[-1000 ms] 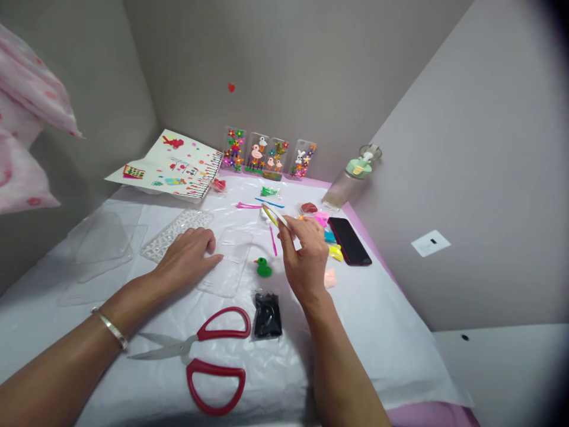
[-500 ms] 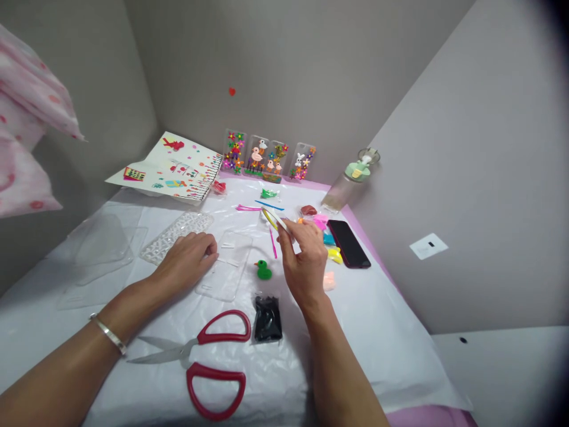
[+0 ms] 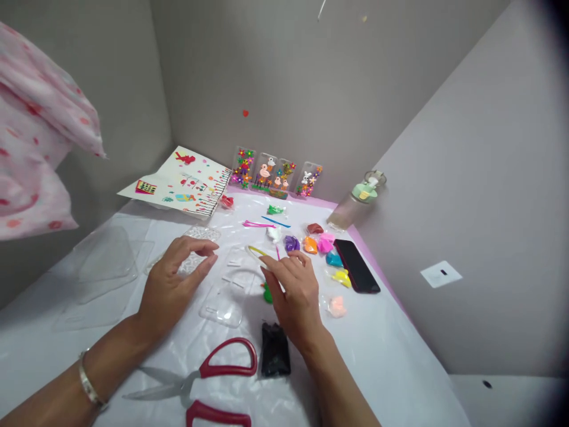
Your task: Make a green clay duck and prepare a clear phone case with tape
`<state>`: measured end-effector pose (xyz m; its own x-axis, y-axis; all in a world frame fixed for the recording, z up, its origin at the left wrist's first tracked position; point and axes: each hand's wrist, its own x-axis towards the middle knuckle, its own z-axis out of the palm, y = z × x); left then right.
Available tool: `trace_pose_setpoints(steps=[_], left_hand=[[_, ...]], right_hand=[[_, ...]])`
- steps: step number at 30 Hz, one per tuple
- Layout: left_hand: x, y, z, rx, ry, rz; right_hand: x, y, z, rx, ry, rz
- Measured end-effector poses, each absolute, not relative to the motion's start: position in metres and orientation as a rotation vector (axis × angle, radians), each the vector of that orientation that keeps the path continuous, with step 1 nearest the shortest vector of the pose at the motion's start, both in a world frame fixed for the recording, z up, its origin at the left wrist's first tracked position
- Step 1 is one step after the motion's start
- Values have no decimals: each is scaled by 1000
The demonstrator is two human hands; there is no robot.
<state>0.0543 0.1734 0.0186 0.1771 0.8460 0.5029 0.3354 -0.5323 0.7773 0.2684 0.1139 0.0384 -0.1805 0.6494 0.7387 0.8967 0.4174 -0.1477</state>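
Observation:
My right hand (image 3: 291,290) pinches a thin white and yellow roll of tape (image 3: 256,252) above the middle of the table. Across from it, my left hand (image 3: 178,276) is raised with thumb and fingers apart, holding nothing. A clear phone case (image 3: 224,308) lies between and below both hands, bearing short white strips. Partly hidden behind my right hand is a small green clay duck (image 3: 267,293). Beyond my left hand, a textured clear sheet (image 3: 202,233) shows in part. Below my right hand lies a packet of black clay (image 3: 274,351).
Red-handled scissors (image 3: 191,382) lie in front, blades leftward. Clay packets, including an orange one (image 3: 310,245), sit beside a phone (image 3: 357,265). A bottle (image 3: 355,201) stands back right; decorated cases (image 3: 267,172) lean on the wall near a notebook (image 3: 178,184). Clear cases (image 3: 104,255) lie left.
My left hand has lifted off the phone case area and its fingers have spread. My right hand has come nearer with the tape, now partly covering the duck. The view has tilted up slightly.

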Motion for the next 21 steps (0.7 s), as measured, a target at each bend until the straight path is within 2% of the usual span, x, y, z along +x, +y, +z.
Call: trace_pose_setpoints(steps=[6, 13, 21], left_hand=[[61, 163, 20, 2148, 911, 1329], [65, 159, 20, 2048, 777, 1296], [61, 164, 23, 1730, 933, 1241]], right_hand=[[257, 112, 36, -1265, -1934, -278], [249, 109, 34, -1188, -1900, -16], [253, 105, 45, -1248, -1617, 376]])
